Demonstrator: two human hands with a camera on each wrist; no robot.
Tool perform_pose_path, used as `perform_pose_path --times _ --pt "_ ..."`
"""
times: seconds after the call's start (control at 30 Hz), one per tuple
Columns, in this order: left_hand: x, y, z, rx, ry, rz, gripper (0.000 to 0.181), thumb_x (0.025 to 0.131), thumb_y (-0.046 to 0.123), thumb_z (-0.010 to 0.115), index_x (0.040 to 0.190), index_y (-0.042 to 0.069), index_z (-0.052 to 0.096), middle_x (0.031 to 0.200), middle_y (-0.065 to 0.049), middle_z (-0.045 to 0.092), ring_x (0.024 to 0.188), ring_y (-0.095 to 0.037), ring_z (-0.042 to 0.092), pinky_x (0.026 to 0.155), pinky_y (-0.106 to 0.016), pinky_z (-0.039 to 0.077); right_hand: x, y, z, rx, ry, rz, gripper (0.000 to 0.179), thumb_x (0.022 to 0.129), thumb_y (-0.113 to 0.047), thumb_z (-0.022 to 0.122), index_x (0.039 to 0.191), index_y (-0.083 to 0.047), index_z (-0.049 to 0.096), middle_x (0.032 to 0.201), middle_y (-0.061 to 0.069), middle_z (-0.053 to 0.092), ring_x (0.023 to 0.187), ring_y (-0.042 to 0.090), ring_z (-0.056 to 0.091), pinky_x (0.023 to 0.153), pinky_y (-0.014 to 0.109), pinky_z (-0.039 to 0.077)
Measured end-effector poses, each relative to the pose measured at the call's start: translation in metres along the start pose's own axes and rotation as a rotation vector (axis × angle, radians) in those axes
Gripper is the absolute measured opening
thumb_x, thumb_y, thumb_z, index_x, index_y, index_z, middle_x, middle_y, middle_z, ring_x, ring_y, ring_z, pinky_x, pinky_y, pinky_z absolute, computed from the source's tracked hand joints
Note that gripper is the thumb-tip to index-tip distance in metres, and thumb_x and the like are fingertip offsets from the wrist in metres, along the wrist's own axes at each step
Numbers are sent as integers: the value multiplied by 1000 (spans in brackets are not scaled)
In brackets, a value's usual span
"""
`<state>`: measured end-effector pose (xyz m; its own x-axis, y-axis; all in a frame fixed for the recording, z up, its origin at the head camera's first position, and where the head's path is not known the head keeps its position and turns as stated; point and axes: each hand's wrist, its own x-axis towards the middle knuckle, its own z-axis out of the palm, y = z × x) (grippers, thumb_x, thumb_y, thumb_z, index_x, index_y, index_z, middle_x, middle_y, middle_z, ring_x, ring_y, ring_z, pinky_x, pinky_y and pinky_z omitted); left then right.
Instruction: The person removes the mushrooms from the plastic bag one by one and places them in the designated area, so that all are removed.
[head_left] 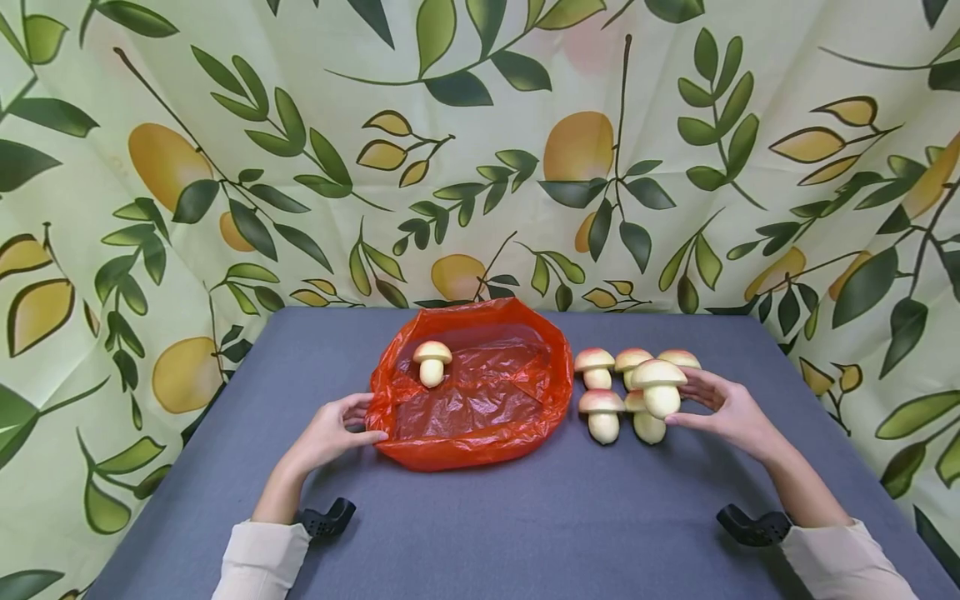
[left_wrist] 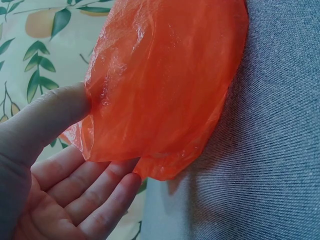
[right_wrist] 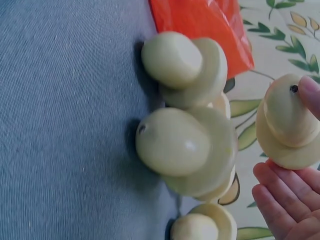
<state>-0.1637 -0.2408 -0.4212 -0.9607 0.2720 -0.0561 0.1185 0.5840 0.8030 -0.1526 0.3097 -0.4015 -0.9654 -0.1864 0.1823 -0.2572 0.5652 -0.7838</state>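
Observation:
A red plastic bag [head_left: 468, 454] lies on the table with its mouth spread wide and its rim rolled. Inside it, toward the back left, is one toy mushroom [head_left: 432, 372]. My left hand [head_left: 330, 429] holds the bag's left side, its thumb on the near face and its fingers behind the edge in the left wrist view. Between thumb and fingers, my right hand [head_left: 723, 408] grips another toy mushroom [right_wrist: 290, 115], raised above the rest. Several pale mushrooms with pinkish caps [head_left: 602, 410] are grouped just right of the bag, partly hidden by the held one.
A grey-blue cloth covers the table [head_left: 525, 533]. Behind and at both sides hangs a leaf-and-fruit patterned curtain [head_left: 480, 167]. Black wrist devices sit at the left cuff [head_left: 328, 518] and right cuff [head_left: 753, 527].

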Motion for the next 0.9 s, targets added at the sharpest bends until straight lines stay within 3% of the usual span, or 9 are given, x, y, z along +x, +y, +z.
perform_pose_path --times 0.5,0.9 --pt "0 0 1 -10 3 -2 64 81 18 77 132 -10 49 125 -29 60 111 -37 64 94 -45 55 -6 15 -12 26 2 18 73 75 0 79 132 21 39 103 -44 49 95 -26 51 75 0 46" --pt "-1 1 1 -11 7 5 64 80 17 78 130 -11 50 125 -29 60 110 -38 64 95 -46 54 -12 28 -18 -15 10 46 72 77 -3 78 134 19 39 104 -46 44 94 -27 49 76 0 46"
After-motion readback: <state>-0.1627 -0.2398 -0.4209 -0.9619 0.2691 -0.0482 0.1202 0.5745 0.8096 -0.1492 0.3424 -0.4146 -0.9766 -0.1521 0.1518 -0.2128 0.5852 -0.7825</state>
